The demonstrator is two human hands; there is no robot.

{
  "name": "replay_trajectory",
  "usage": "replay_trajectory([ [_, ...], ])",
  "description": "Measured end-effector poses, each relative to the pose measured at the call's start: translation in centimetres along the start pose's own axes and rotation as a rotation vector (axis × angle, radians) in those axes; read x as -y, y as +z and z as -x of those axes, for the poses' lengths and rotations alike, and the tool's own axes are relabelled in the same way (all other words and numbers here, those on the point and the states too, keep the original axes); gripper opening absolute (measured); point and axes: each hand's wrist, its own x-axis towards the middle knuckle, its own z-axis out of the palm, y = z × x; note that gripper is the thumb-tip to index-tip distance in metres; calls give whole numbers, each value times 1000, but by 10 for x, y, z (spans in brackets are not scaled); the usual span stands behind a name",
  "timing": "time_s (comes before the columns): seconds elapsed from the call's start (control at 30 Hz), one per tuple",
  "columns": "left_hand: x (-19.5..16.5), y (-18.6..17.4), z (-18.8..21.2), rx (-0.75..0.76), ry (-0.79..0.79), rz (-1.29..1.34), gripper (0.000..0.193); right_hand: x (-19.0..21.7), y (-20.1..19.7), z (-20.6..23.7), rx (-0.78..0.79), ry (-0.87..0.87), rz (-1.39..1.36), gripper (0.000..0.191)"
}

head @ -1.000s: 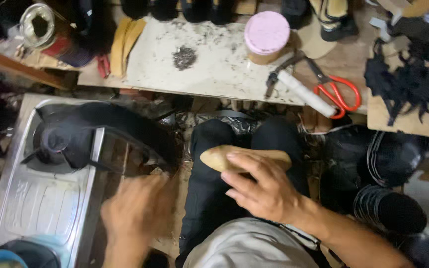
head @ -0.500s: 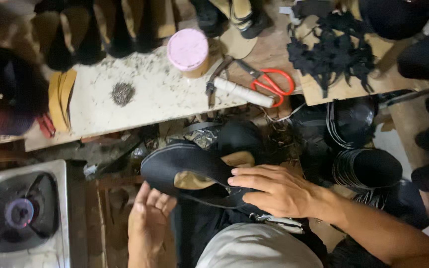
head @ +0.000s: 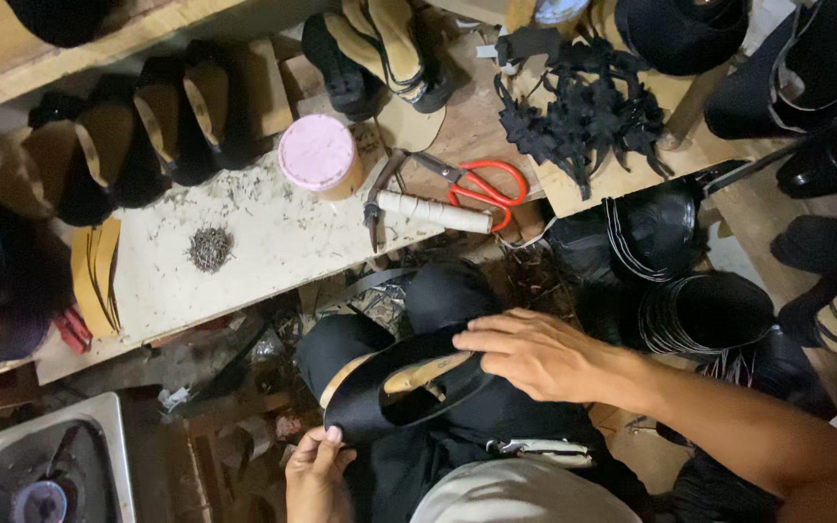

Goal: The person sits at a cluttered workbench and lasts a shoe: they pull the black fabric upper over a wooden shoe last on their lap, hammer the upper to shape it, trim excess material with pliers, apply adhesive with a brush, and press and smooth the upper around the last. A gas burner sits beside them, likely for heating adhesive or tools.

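A black shoe upper [head: 409,387] lies stretched over a tan wooden last [head: 428,369] on my lap. My right hand [head: 533,353] rests flat on its right end, fingers spread over the black material. My left hand [head: 319,472] pinches the upper's lower left edge. My knees in dark trousers [head: 448,295] are beneath the shoe.
A worn white work board [head: 254,242] ahead carries a pile of small nails [head: 209,248], a pink-lidded tub [head: 319,155], pincers [head: 377,199], a white roll [head: 433,211] and red-handled scissors [head: 481,182]. Black straps [head: 588,121] lie at right, sandals [head: 176,116] behind, a gas stove [head: 46,475] at lower left.
The black upper, first near the stove at left, came onto the last on my lap. The view swung right, so the stove has slid to the lower left corner.
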Motion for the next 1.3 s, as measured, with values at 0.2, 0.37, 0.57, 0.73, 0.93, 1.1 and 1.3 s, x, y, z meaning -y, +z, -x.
replay_trajectory([
  [0.2,-21,17,-13,-113,-37,-65,9,-11,14,-8,-153,73,-198,53],
  [0.37,-29,19,-11,-50,13,-120,10,-17,36,-3,-295,196,-165,44],
  [0.57,-33,20,-16,16,24,-37,11,-23,48,-2,-331,137,-220,48],
  [0.73,-39,21,-19,7,-28,-83,11,-20,47,-9,-361,129,-193,42],
  [0.93,-36,10,-31,1,10,-125,15,-13,48,-17,-370,125,-124,37],
  [1.1,-32,0,-50,37,-14,-19,10,-7,48,-28,-332,209,-67,36],
  [1.3,-34,-1,-51,92,-4,44,11,-6,47,-37,-279,179,-79,37],
])
